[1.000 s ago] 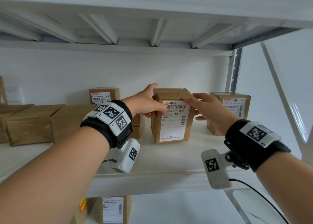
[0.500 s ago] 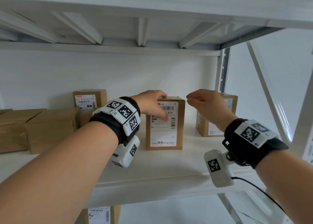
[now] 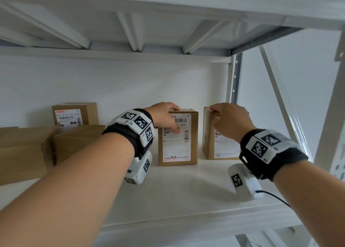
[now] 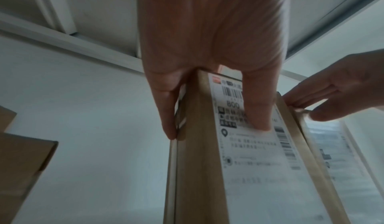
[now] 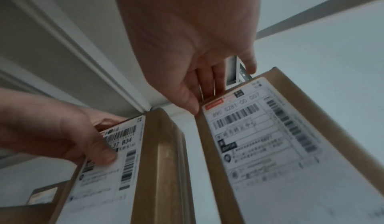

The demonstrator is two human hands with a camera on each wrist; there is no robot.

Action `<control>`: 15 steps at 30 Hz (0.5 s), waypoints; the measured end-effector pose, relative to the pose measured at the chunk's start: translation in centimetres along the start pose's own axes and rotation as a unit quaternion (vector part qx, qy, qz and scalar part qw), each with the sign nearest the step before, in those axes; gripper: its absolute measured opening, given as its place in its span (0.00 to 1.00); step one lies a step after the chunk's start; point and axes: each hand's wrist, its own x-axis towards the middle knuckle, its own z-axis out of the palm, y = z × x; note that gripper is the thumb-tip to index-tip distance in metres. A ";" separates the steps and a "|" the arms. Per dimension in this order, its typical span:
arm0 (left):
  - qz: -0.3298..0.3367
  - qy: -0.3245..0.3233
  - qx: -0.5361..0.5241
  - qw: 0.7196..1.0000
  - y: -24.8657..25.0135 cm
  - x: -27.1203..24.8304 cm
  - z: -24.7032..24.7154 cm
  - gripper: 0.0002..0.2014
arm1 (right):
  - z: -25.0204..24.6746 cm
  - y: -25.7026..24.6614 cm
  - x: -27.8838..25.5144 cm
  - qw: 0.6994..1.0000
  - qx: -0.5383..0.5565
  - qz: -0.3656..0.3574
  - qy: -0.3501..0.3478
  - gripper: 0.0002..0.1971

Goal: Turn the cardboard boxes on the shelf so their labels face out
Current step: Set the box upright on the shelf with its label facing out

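Note:
Three labelled cardboard boxes stand on the white shelf [image 3: 186, 194]. The middle box [image 3: 177, 149] stands upright with its white label facing out. My left hand [image 3: 165, 117] grips its top, fingers over the upper edge and the thumb [image 4: 257, 112] pressed on the label. The right box [image 3: 218, 146] also shows its label [image 5: 270, 153]. My right hand [image 3: 226, 120] holds that box's top left corner, with the thumb [image 5: 190, 102] at the front edge and the fingers over the top. A third box [image 3: 74, 114] at the back left shows its label.
Two plain brown boxes [image 3: 24, 153] [image 3: 78, 140] with no label showing lie at the left of the shelf. The upper shelf's underside [image 3: 168, 23] is close overhead. A metal upright [image 3: 236, 75] and a diagonal brace [image 3: 276, 90] stand at the right end.
My right hand left the middle box and moved right onto the right box's top corner. My left hand stays on the middle box, which now stands square with its label forward.

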 end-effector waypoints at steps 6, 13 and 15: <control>-0.012 -0.005 -0.004 1.000 0.3 1.3 0.2 0.42 | -0.9 2.0 1.5 0.993 0.086 -0.013 -0.078 0.20; -0.015 0.004 0.008 1.000 1.5 1.9 1.1 0.44 | -0.8 2.8 2.4 0.989 0.125 -0.047 -0.068 0.14; -0.022 -0.001 0.016 1.000 1.9 1.8 1.1 0.46 | -0.7 2.8 2.4 0.989 0.125 -0.049 -0.065 0.14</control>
